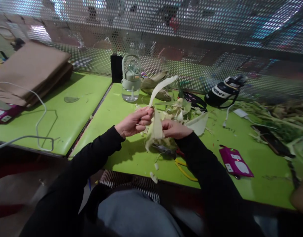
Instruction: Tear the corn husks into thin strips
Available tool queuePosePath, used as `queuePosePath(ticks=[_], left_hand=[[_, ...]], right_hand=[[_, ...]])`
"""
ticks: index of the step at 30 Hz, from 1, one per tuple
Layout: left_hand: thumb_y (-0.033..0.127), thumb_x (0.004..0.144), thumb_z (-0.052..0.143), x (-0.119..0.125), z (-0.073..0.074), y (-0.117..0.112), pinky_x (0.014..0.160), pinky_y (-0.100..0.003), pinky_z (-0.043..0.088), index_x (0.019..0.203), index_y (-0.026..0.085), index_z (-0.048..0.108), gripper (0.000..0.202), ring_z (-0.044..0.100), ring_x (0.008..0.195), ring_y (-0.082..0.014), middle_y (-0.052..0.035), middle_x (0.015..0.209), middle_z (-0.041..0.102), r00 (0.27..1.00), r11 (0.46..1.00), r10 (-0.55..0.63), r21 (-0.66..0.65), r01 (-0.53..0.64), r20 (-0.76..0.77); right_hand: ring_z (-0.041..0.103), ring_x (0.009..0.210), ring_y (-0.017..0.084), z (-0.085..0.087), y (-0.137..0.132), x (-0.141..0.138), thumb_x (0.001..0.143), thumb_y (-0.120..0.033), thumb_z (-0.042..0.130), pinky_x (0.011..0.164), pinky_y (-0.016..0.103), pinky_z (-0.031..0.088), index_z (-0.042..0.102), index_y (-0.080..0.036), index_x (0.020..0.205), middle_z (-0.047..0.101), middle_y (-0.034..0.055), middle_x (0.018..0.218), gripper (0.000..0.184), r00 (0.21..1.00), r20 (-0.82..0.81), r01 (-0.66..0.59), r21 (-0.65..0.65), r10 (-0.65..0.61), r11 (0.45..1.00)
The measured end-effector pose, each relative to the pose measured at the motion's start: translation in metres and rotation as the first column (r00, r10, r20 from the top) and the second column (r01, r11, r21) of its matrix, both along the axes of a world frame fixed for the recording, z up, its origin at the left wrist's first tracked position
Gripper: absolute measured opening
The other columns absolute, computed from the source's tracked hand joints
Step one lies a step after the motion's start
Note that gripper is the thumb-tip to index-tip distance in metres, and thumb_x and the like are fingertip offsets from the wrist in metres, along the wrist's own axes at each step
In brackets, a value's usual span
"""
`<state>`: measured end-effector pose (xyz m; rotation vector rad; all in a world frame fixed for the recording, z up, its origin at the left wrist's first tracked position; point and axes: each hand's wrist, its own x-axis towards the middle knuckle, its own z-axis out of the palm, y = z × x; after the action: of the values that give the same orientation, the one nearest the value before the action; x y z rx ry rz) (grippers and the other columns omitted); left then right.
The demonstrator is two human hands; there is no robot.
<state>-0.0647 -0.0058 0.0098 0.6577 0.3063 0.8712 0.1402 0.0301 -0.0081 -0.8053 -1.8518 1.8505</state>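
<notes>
My left hand (137,121) is closed in a pinch on a pale corn husk (156,126). One long strip of it curves up and right above my fingers, and the wider part hangs below. At its right side my right hand (174,129) has its fingers curled against the same husk; their tips are partly hidden. Behind and beneath both hands lies a loose pile of husk pieces (181,107). A yellow-handled tool (182,169) lies by my right forearm, its working end mostly covered. Small husk scraps (153,177) sit near the front edge.
Along the back stand a clear water bottle (131,85) and a tilted black bottle (224,91), before a perforated metal screen (205,42). On the right are a purple power strip (235,162), a phone (272,140) and leafy stalks (287,115). Folded cardboard (30,70) and cables lie left.
</notes>
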Motion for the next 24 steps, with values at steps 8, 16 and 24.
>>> queuePosePath(ticks=[8, 16, 24], left_hand=[[0.022, 0.106, 0.041, 0.009, -0.013, 0.007, 0.035, -0.010, 0.018, 0.083, 0.016, 0.051, 0.025, 0.022, 0.041, -0.0025, 0.0089, 0.061, 0.031, 0.969, 0.995, 0.100, 0.005, -0.101, -0.225], [0.023, 0.106, 0.043, 0.000, -0.006, 0.011, 0.042, -0.009, 0.031, 0.092, 0.015, 0.056, 0.021, 0.051, 0.055, 0.0011, 0.0015, 0.093, 0.060, 0.821, 0.903, 0.428, 0.136, -0.408, -0.378], [0.027, 0.108, 0.037, 0.004, -0.009, 0.006, 0.040, -0.015, 0.028, 0.095, 0.017, 0.054, 0.023, 0.059, 0.052, -0.0039, 0.0008, 0.079, 0.062, 0.803, 0.982, 0.167, 0.167, -0.085, -0.573]], right_hand=[[0.012, 0.042, 0.007, 0.004, 0.004, -0.008, 0.078, -0.071, 0.071, 0.041, 0.022, 0.017, 0.068, -0.027, 0.089, 0.017, -0.0136, 0.045, 0.046, 0.857, -0.286, 0.440, -0.029, -0.429, 0.897], [0.037, 0.051, 0.008, 0.040, -0.024, -0.001, 0.087, -0.044, 0.067, 0.050, 0.027, 0.021, 0.070, -0.018, 0.075, 0.047, -0.0053, 0.057, 0.029, 0.876, 0.327, 0.226, 0.373, -0.355, 0.900], [0.037, 0.054, 0.010, 0.061, -0.027, -0.013, 0.091, -0.043, 0.060, 0.056, 0.030, 0.024, 0.070, -0.019, 0.079, 0.050, -0.0039, 0.062, 0.029, 0.872, 0.377, 0.121, 0.453, -0.313, 0.883]])
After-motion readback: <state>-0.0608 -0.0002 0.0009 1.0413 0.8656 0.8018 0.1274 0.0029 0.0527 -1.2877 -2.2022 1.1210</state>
